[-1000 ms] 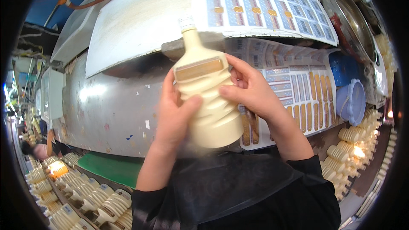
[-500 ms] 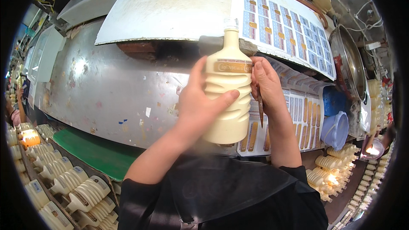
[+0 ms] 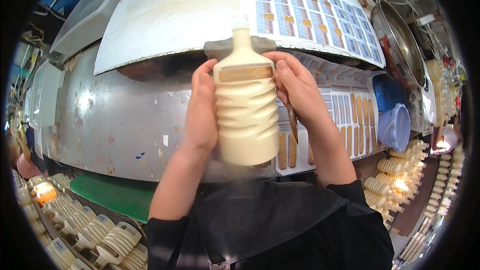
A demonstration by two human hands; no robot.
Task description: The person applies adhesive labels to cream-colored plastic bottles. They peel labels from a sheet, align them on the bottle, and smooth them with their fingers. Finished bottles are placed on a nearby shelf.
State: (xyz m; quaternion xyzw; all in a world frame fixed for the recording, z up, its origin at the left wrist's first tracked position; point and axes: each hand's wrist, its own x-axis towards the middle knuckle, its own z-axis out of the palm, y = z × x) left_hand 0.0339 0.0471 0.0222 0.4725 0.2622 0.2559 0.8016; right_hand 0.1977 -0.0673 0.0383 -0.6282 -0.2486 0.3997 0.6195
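A cream-coloured plastic bottle (image 3: pixel 246 120) with wavy ribs and a long neck is held upright in front of my body. Its shoulder bears a brown-gold label (image 3: pixel 245 72). My left hand (image 3: pixel 202 107) grips the bottle's left side, with some fingers hidden behind it. On the other side, my right hand (image 3: pixel 297 82) has its thumb and fingertips against the bottle by the label's right end. A thin, pointed brown tool (image 3: pixel 292 122) sticks down from that hand's palm; its kind cannot be made out.
Sticker sheets lie on a white raised board (image 3: pixel 170 15) and, lower, on the metal table (image 3: pixel 115 115). A grey block (image 3: pixel 217 48) sits behind the bottle's neck. At right stand a blue-violet bucket (image 3: pixel 394 127) and a metal basin (image 3: pixel 400 45). Many similar bottles (image 3: pixel 120 242) fill both sides.
The bottle and both hands have shifted left in view. My left thumb has moved off the bottle's front to its side. My right hand still has the pointed tool.
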